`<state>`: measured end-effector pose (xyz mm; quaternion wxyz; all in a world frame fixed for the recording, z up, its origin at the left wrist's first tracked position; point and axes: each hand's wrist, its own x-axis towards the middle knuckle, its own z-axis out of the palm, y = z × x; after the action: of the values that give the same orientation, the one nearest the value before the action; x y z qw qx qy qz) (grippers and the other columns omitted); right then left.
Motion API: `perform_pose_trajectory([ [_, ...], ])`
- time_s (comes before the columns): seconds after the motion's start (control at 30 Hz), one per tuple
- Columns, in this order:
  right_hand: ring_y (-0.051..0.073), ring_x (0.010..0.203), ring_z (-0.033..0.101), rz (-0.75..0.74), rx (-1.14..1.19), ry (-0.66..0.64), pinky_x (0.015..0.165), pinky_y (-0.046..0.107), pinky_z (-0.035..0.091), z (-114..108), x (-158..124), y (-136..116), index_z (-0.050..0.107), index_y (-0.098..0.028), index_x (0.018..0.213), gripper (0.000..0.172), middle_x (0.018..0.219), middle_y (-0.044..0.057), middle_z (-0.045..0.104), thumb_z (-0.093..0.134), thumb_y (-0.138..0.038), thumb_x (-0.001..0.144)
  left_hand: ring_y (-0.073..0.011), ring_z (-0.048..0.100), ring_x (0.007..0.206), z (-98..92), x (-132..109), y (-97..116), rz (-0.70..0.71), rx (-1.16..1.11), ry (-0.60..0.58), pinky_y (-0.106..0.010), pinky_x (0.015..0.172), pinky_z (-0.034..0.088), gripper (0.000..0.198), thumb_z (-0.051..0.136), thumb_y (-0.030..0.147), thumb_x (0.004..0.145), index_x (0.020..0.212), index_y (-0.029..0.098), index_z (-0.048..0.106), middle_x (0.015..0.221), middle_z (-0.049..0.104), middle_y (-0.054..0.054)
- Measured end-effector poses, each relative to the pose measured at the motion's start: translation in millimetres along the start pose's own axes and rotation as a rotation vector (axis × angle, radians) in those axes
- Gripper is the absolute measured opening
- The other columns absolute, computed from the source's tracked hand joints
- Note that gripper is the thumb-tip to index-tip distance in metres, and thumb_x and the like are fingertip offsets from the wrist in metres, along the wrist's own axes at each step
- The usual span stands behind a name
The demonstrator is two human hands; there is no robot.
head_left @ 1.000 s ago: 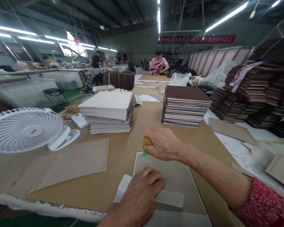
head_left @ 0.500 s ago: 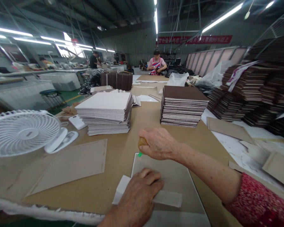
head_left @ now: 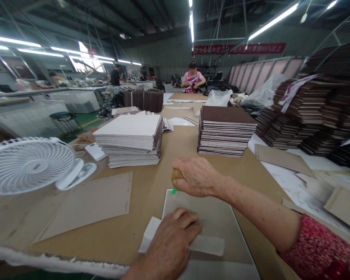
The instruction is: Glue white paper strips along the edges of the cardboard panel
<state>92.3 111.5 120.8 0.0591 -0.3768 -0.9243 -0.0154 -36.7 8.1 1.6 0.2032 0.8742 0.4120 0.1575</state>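
A clear flat panel (head_left: 212,212) with pale edges lies on the table before me. My left hand (head_left: 175,233) rests on it palm down, fingers stretched forward and slightly bent. Beneath that hand runs a whitish strip (head_left: 207,245), its two ends showing on either side. My right hand (head_left: 194,177) is closed around a tool with a rounded yellowish handle (head_left: 177,175). Something bright green (head_left: 174,191) shows below the handle, at the panel's far left corner. The tool's tip is hidden, so I cannot tell its exact kind.
A stack of white-topped boards (head_left: 130,142) stands ahead left, a stack of brown-topped boards (head_left: 226,130) ahead right. To the left are a white fan (head_left: 35,165) and a flat greyish board (head_left: 90,206). Brown piles (head_left: 306,105) rise at right. A person (head_left: 193,77) sits beyond.
My right hand and the tool have shifted very slightly to the right at the panel's far left corner. My left hand stays in place.
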Motion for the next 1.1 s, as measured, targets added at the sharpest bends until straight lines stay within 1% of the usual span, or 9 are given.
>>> perform_pose_trajectory([
  [0.13, 0.020, 0.078, 0.063, 0.016, 0.004, -0.007, 0.056, 0.029, 0.031, 1.4, -1.2, 0.1, 0.055, -0.020, 0.095, 0.019, 0.093, 0.005, 0.069, 0.047, -0.032, 0.083, -0.0207, 0.043, 0.109, -0.2, -0.1, -0.7, -0.003, 0.006, 0.002, -0.037, 0.095, 0.040, 0.063, 0.046, 0.001, 0.061, 0.117, 0.029, 0.057, 0.124, 0.056, 0.005],
  [0.37, 0.021, 0.077, 0.063, 0.022, -0.014, -0.009, 0.058, 0.029, 0.032, 0.6, -3.8, 8.2, 0.056, -0.020, 0.091, 0.017, 0.091, 0.006, 0.070, 0.047, -0.030, 0.082, -0.0193, 0.043, 0.111, -2.0, 1.0, 1.6, 0.008, 0.001, -0.003, -0.035, 0.097, 0.039, 0.063, 0.047, 0.000, 0.060, 0.116, 0.027, 0.058, 0.123, 0.056, 0.004],
  [0.6, 0.020, 0.077, 0.063, 0.035, -0.014, 0.001, 0.056, 0.029, 0.031, 0.6, -8.9, 9.3, 0.056, -0.020, 0.092, 0.017, 0.091, 0.005, 0.069, 0.047, -0.031, 0.082, -0.0193, 0.043, 0.111, 1.0, -0.1, -0.1, 0.009, -0.002, 0.000, -0.035, 0.098, 0.039, 0.060, 0.048, 0.001, 0.066, 0.119, 0.029, 0.057, 0.126, 0.056, 0.004],
  [0.83, 0.019, 0.071, 0.061, 0.094, -0.044, -0.053, 0.054, 0.029, 0.026, -5.4, -22.3, 25.5, 0.057, -0.021, 0.093, 0.020, 0.085, 0.005, 0.068, 0.044, -0.030, 0.082, -0.0192, 0.042, 0.112, 0.8, -0.2, 0.1, 0.006, 0.009, -0.007, -0.035, 0.098, 0.039, 0.071, 0.046, -0.001, 0.055, 0.119, 0.028, 0.056, 0.127, 0.055, 0.004],
  [1.0, 0.018, 0.068, 0.058, 0.134, -0.040, -0.047, 0.054, 0.029, 0.024, -7.9, -35.1, 36.5, 0.057, -0.021, 0.089, 0.017, 0.080, 0.005, 0.067, 0.046, -0.030, 0.080, -0.0201, 0.042, 0.111, 0.2, 0.3, 0.7, 0.002, 0.011, -0.016, -0.036, 0.098, 0.039, 0.071, 0.045, -0.001, 0.055, 0.118, 0.028, 0.057, 0.126, 0.056, 0.004],
  [1.1, 0.016, 0.065, 0.055, 0.167, -0.028, -0.053, 0.053, 0.028, 0.023, -10.8, -43.5, 42.1, 0.057, -0.021, 0.086, 0.015, 0.079, 0.004, 0.065, 0.048, -0.030, 0.079, -0.0207, 0.043, 0.111, 0.6, -0.1, -0.1, 0.007, 0.014, -0.010, -0.037, 0.097, 0.040, 0.068, 0.046, -0.001, 0.057, 0.118, 0.028, 0.057, 0.125, 0.056, 0.003],
])
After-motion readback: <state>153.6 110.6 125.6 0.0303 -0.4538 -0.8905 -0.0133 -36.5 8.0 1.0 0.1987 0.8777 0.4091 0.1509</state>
